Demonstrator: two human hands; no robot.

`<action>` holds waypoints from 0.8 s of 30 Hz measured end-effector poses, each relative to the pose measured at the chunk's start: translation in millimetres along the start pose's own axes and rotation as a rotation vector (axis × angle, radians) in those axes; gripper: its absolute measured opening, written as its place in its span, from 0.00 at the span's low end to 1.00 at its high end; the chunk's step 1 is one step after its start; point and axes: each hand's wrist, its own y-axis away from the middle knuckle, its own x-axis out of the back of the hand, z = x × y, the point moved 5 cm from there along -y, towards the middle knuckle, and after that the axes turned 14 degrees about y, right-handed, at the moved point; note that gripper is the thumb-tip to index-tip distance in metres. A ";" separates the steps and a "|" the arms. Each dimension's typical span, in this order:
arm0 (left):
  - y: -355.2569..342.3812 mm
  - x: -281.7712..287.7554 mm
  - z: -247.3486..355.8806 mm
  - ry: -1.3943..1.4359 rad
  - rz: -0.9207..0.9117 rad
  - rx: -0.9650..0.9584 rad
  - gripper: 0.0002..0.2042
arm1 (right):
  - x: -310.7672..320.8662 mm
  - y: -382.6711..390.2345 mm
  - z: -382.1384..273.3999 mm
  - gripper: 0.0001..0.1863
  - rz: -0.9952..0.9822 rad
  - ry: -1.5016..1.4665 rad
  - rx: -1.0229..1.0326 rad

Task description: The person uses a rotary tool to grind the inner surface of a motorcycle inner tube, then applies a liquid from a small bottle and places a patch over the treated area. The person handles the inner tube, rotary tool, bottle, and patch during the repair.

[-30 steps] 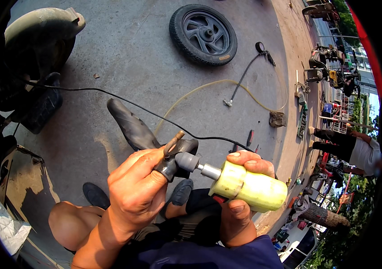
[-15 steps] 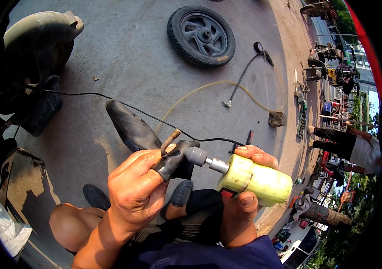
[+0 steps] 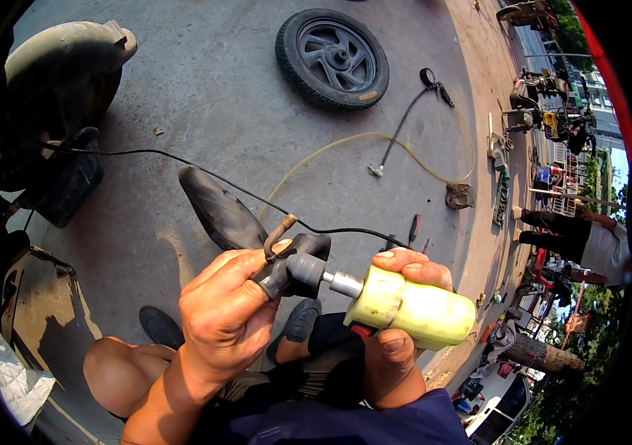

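We are pinching one black inner tube [image 3: 233, 222] (valve [image 3: 277, 234] bent), left hand [image 3: 227, 311], fingers closed on it; clasping one yellow power tool [image 3: 412, 308], right hand [image 3: 396, 362], fingers curled around it.

Strong daylight fills the head view, harshest on the tan pavement [image 3: 458, 26] at right, while most of the concrete floor [image 3: 205, 96] sits in cool, even shade. A sunlit patch at lower left carries hard-edged shadows. Sun warms the left hand [image 3: 227, 315] and the right hand [image 3: 397, 356], and a pale glare washes out part of the yellow-green power tool [image 3: 412, 308]. The black inner tube [image 3: 219, 211] shows a soft sheen. The silver quilted sheet [image 3: 8, 363] is bright; the motorcycle parts at far left sink into near-black. Hands and tool look sharp. Toward the right rim, the fisheye bends the street scene sideways, detail softens, and the corners fall to black.
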 end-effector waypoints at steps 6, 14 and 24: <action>-0.6 -1.1 0.4 0.028 0.009 -0.011 0.14 | -0.1 0.1 3.0 0.33 -0.015 0.009 0.041; 1.1 0.3 -1.7 0.023 -0.001 0.016 0.17 | -2.0 0.4 2.1 0.33 -0.006 -0.004 0.036; 0.2 1.2 0.3 -0.059 -0.021 -0.042 0.16 | -4.0 0.9 -0.1 0.33 -0.016 0.031 0.021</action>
